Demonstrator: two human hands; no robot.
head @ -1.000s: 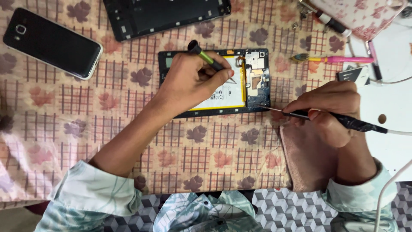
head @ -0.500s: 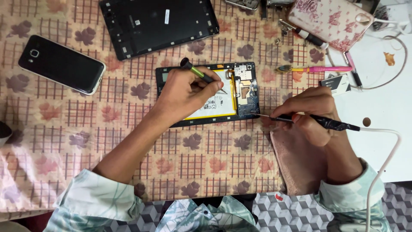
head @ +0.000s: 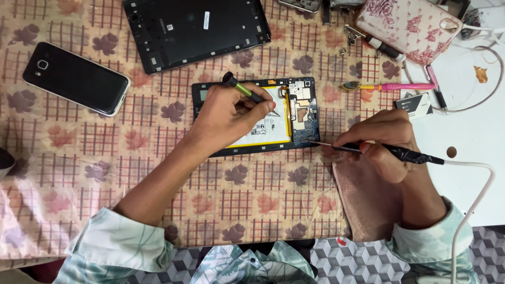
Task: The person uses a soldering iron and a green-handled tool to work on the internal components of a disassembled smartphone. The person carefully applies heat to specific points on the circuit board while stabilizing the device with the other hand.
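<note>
Gripping a green screwdriver [head: 243,89], the left hand [head: 231,113] rests on the opened tablet [head: 302,113]; the right hand [head: 381,142] pinches a soldering iron [head: 405,154].

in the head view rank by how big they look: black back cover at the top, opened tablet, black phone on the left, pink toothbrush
1. black back cover, cut off by the frame
2. opened tablet, partly under the left hand
3. black phone
4. pink toothbrush

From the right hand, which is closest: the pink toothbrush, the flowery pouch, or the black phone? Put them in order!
From the right hand:
1. Pink toothbrush, just above it.
2. Flowery pouch, farther up, at the top edge.
3. Black phone, far across on the left.
</note>
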